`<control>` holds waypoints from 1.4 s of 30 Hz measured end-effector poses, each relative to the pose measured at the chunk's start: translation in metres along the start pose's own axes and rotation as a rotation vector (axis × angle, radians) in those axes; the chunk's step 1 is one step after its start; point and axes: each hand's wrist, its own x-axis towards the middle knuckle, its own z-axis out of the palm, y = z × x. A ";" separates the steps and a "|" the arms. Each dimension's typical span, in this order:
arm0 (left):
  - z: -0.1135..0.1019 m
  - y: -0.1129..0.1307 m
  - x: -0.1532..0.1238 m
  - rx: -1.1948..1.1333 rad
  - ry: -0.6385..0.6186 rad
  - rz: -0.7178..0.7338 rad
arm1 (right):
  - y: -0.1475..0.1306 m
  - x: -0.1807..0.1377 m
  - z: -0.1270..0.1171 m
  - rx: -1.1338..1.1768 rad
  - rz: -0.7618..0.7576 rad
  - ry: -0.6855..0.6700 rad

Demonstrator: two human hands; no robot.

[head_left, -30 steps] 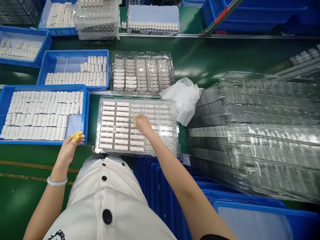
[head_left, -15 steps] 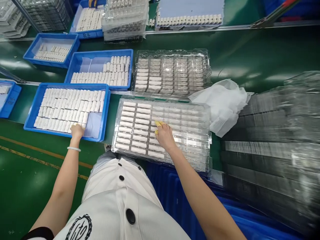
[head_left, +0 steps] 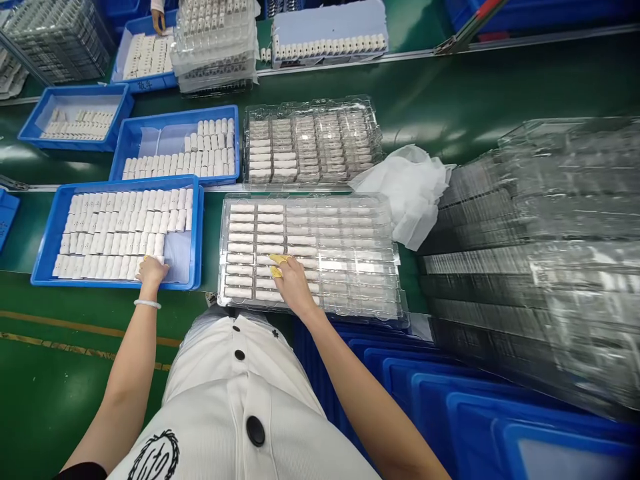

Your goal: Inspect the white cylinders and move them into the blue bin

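Head: left hand [head_left: 153, 271] apparently touching white parts [head_left: 111, 244].

Green bench [head_left: 212, 230]; blue bin [head_left: 199, 233]; clear tray [head_left: 357, 293]

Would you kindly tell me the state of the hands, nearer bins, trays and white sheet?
Left hand: at white pieces, grip unclear.
Right hand: partly curled, grip unclear.
Near blue bin: partly filled.
Blue bin behind: partly filled.
Near clear tray: leftmost column filled.
Clear tray behind: bearing white pieces.
White sheet: crumpled.
Tray stack: nested, blurred.
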 end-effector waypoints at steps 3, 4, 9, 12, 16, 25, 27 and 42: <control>-0.016 0.004 -0.027 -0.222 -0.148 0.087 | -0.020 -0.007 0.004 0.111 -0.012 -0.032; -0.021 0.005 -0.039 -0.302 -0.221 0.122 | -0.029 -0.009 0.005 0.155 -0.018 -0.049; -0.025 0.014 -0.105 -0.815 -0.770 0.139 | -0.073 -0.019 0.014 0.369 -0.059 -0.119; -0.014 0.021 -0.139 -1.065 -1.087 -0.055 | -0.091 -0.021 0.019 0.460 -0.072 -0.123; -0.004 0.022 -0.168 -1.022 -0.993 0.086 | -0.100 -0.023 0.013 0.467 -0.052 -0.097; -0.030 0.009 -0.184 -0.647 -0.662 0.942 | -0.120 -0.049 -0.023 0.336 -0.528 0.244; -0.033 0.008 -0.185 -0.578 -0.560 1.100 | -0.124 -0.052 -0.026 0.311 -0.593 0.302; -0.035 0.006 -0.190 -0.514 -0.322 1.324 | -0.130 -0.054 -0.031 0.272 -0.644 0.372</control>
